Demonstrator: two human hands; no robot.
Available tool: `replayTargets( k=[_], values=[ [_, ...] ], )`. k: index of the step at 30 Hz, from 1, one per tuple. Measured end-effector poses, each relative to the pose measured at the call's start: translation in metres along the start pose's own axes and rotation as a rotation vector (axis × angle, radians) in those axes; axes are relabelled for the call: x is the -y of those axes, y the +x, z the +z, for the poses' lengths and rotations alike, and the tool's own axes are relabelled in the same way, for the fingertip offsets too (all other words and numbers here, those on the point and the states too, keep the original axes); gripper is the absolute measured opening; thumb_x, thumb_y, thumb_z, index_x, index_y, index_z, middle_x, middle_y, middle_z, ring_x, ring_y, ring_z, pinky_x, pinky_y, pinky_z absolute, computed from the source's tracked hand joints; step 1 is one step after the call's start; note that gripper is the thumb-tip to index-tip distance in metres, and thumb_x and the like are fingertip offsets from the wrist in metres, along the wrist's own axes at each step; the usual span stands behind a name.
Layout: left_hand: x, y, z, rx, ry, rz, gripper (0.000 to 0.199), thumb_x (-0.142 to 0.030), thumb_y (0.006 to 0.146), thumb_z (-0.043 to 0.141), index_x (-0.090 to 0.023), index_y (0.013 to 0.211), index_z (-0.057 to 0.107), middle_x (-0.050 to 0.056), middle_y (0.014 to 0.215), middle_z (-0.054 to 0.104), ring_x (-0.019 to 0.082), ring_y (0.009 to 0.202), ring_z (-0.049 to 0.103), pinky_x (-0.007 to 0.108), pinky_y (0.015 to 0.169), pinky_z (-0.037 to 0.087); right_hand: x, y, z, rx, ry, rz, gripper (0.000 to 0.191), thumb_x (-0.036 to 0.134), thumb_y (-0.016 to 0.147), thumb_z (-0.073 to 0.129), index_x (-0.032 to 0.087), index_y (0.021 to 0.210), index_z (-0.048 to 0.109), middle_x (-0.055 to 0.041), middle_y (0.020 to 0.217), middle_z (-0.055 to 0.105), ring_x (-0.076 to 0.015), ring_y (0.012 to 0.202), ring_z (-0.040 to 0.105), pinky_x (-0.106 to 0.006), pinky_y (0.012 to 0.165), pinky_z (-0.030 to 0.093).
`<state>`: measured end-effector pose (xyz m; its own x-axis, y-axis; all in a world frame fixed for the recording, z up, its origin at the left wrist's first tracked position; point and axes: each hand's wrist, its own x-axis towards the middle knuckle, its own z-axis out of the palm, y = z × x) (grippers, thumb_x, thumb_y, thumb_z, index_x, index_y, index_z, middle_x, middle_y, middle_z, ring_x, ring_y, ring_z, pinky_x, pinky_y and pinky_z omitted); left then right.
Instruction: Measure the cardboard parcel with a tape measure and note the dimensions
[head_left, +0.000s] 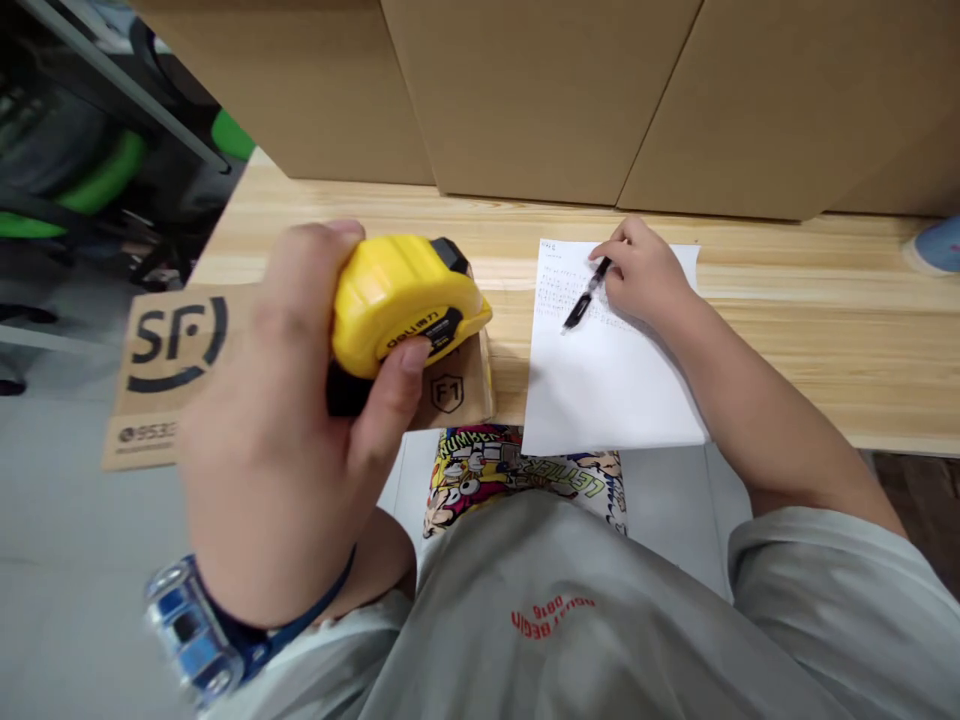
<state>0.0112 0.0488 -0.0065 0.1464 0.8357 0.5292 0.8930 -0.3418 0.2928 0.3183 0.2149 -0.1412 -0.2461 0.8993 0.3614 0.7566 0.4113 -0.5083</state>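
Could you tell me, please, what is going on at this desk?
A person seated at a wooden table grips a yellow tape measure in the left hand, in front of a piece of cardboard printed SF. The right hand rests on a sheet of paper, its fingers around one end of a black pen. The sheet has writing across its upper part.

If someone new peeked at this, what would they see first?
Probably the big yellow tape measure, held up close to the camera in the person's left hand. Next might be the blue car-shaped thing on the left wrist, then the black pen at the right hand's fingers, over the white paper on the table.
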Motion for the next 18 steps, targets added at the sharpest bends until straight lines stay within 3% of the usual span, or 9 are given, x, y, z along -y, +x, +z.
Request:
replayTargets(
  k=[3, 5, 7, 9, 11, 13, 15, 18],
  values=[
    [0.001, 0.001, -0.001, -0.027, 0.082, 0.046, 0.057, -0.038, 0.098, 0.055, -0.021, 0.152, 0.050, 0.008, 0.130, 0.069, 0.025, 0.104, 0.070, 0.036, 0.087, 0.059, 0.014, -0.002, -0.011, -0.079, 0.076, -0.028, 0.033, 0.017, 0.077, 0.057, 0.023, 0.105, 0.073, -0.0112, 0.105, 0.065, -0.0297, 0.098, 0.067, -0.049, 0.087, 0.058],
    [0.004, 0.004, 0.002, -0.007, 0.074, 0.019, 0.055, -0.043, 0.100, 0.054, -0.018, 0.149, 0.054, 0.009, 0.118, 0.073, 0.026, 0.094, 0.072, 0.037, 0.081, 0.059, 0.034, -0.005, -0.024, -0.086, 0.146, -0.070, 0.030, 0.021, 0.079, 0.060, 0.025, 0.106, 0.074, -0.0107, 0.106, 0.066, -0.0289, 0.097, 0.067, -0.049, 0.086, 0.058],
    [0.005, 0.008, 0.004, 0.013, 0.066, -0.005, 0.052, -0.044, 0.101, 0.053, -0.022, 0.147, 0.055, 0.007, 0.118, 0.073, 0.025, 0.094, 0.072, 0.037, 0.080, 0.059, 0.060, -0.009, -0.035, -0.004, 0.255, -0.131, 0.027, 0.030, 0.083, 0.066, 0.027, 0.109, 0.074, -0.0091, 0.106, 0.068, -0.0272, 0.094, 0.067, -0.049, 0.089, 0.058],
    [0.004, 0.010, 0.005, 0.003, 0.047, -0.010, 0.047, -0.044, 0.102, 0.052, -0.027, 0.146, 0.055, 0.003, 0.127, 0.072, 0.023, 0.100, 0.073, 0.035, 0.084, 0.060, 0.088, -0.013, -0.038, 0.177, 0.430, -0.179, 0.050, 0.047, 0.087, 0.070, 0.030, 0.134, 0.065, -0.0096, 0.123, 0.068, -0.0280, 0.106, 0.068, -0.050, 0.094, 0.058],
    [0.003, 0.009, 0.006, -0.029, 0.029, 0.016, 0.046, -0.043, 0.102, 0.054, -0.027, 0.145, 0.055, 0.001, 0.133, 0.070, 0.022, 0.104, 0.074, 0.034, 0.086, 0.061, 0.113, -0.016, -0.031, 0.350, 0.558, -0.240, 0.091, 0.066, 0.077, 0.078, 0.035, 0.155, 0.043, -0.0104, 0.151, 0.055, -0.0324, 0.128, 0.061, -0.052, 0.104, 0.056],
    [0.004, 0.008, 0.008, -0.061, 0.023, 0.074, 0.047, -0.041, 0.101, 0.056, -0.024, 0.145, 0.054, 0.002, 0.133, 0.070, 0.022, 0.104, 0.074, 0.033, 0.086, 0.062, 0.132, -0.016, -0.017, 0.447, 0.616, -0.301, 0.120, 0.076, 0.065, 0.084, 0.035, 0.163, 0.029, -0.0120, 0.167, 0.038, -0.0373, 0.146, 0.046, -0.054, 0.115, 0.049],
    [0.008, 0.009, 0.011, -0.084, 0.019, 0.118, 0.047, -0.038, 0.102, 0.056, -0.022, 0.145, 0.052, 0.003, 0.136, 0.069, 0.022, 0.105, 0.074, 0.034, 0.088, 0.062, 0.141, -0.013, 0.001, 0.456, 0.667, -0.315, 0.128, 0.080, 0.063, 0.082, 0.032, 0.165, 0.023, -0.0143, 0.170, 0.031, -0.0386, 0.150, 0.041, -0.054, 0.120, 0.046],
    [0.017, 0.010, 0.016, -0.126, -0.038, 0.201, 0.044, -0.033, 0.103, 0.056, -0.024, 0.145, 0.048, 0.002, 0.145, 0.063, 0.020, 0.118, 0.071, 0.032, 0.101, 0.060, 0.143, -0.005, 0.018, 0.424, 0.707, -0.287, 0.128, 0.082, 0.055, 0.085, 0.030, 0.160, 0.033, -0.0157, 0.165, 0.038, -0.0394, 0.143, 0.048, -0.055, 0.115, 0.050]
  ],
)
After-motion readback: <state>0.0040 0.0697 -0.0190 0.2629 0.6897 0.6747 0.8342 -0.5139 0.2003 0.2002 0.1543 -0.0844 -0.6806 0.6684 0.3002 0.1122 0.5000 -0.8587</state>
